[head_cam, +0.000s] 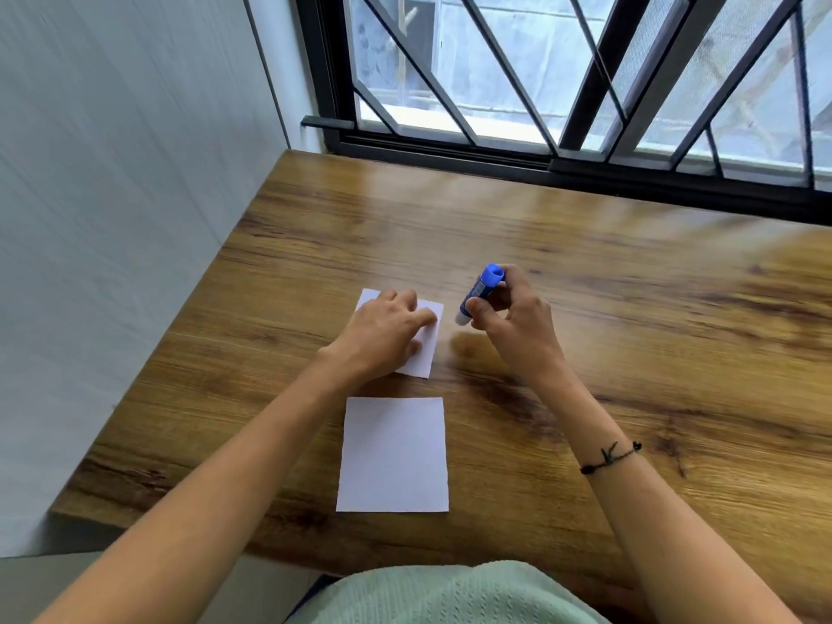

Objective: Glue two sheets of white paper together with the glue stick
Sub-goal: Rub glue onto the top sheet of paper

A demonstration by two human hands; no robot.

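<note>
Two white paper sheets lie on the wooden table [608, 331]. The far sheet [427, 349] is partly covered by my left hand [387, 331], which rests flat on it with fingers spread. The near sheet [394, 454] lies bare, closer to the table's front edge. My right hand [508, 308] grips a blue glue stick [479, 290], tilted with its white tip pointing down-left, just above the table beside the far sheet's right edge. The tip does not touch the paper.
A grey wall [112, 218] runs along the table's left side. A barred black window frame [495, 159] borders the far edge. Bare wood stretches to the right of both sheets.
</note>
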